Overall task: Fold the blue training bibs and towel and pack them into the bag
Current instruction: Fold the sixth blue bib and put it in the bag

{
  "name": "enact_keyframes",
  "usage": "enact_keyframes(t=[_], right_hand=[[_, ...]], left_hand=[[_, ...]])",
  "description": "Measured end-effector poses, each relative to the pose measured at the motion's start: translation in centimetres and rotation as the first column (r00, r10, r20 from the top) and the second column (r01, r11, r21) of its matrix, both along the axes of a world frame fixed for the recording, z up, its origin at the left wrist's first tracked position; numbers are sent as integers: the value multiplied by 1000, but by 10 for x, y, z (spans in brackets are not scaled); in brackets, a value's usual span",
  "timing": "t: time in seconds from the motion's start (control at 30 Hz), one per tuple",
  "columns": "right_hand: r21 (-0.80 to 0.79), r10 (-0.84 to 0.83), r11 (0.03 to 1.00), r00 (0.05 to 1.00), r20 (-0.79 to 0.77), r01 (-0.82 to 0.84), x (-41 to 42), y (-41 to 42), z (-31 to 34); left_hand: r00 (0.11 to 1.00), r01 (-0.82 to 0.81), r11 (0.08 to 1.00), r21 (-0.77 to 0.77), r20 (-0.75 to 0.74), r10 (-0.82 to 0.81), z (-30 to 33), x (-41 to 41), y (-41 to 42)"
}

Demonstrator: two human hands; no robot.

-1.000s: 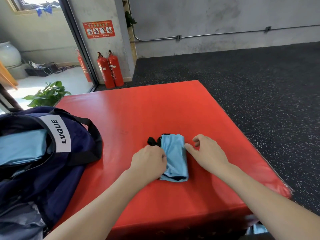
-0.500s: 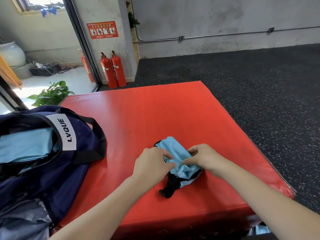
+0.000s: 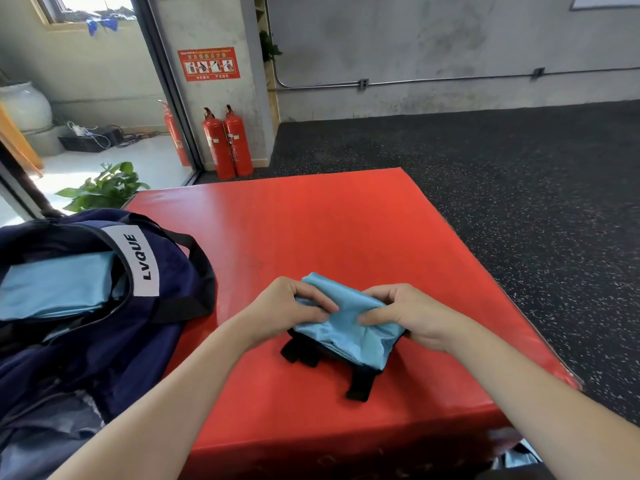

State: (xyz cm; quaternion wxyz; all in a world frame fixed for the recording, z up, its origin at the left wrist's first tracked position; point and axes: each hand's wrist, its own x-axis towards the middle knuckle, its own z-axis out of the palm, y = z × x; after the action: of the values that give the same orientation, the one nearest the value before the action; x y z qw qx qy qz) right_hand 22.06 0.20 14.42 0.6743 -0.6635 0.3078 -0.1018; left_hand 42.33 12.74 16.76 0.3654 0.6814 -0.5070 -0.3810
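Observation:
A folded light-blue bib (image 3: 349,327) with black trim and dangling black straps is held just above the red mat (image 3: 329,230). My left hand (image 3: 287,311) pinches its left edge and my right hand (image 3: 412,318) grips its right side, thumb on top. The navy bag (image 3: 114,327) marked LVQUE lies open on the mat's left side. Folded light-blue cloth (image 3: 59,289) sits inside its opening.
Two red fire extinguishers (image 3: 227,143) stand against a pillar beyond the mat. A potted plant (image 3: 104,188) is at the far left. Dark speckled floor (image 3: 519,202) lies to the right of the mat.
The folded bib lay flat on the mat under my hands a second ago. Both hands have taken hold of it and lifted it, and its black straps now hang below.

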Motion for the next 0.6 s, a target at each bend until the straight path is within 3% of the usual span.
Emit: enact_keyframes(t=[0.2,0.3,0.6], right_hand=[[74,-30,997,999,-17,31,0,8,5],[63,-54,997,997,48,50,3,14,6],[-140,-354,904,891,284,404,39,61,12]], left_hand=[[984,-166,974,-157,38,174,-3,5,16],[962,-267,934,-236,-4,274,-1,10,28],[941,-315,906,-283,33,337,7,30,72]])
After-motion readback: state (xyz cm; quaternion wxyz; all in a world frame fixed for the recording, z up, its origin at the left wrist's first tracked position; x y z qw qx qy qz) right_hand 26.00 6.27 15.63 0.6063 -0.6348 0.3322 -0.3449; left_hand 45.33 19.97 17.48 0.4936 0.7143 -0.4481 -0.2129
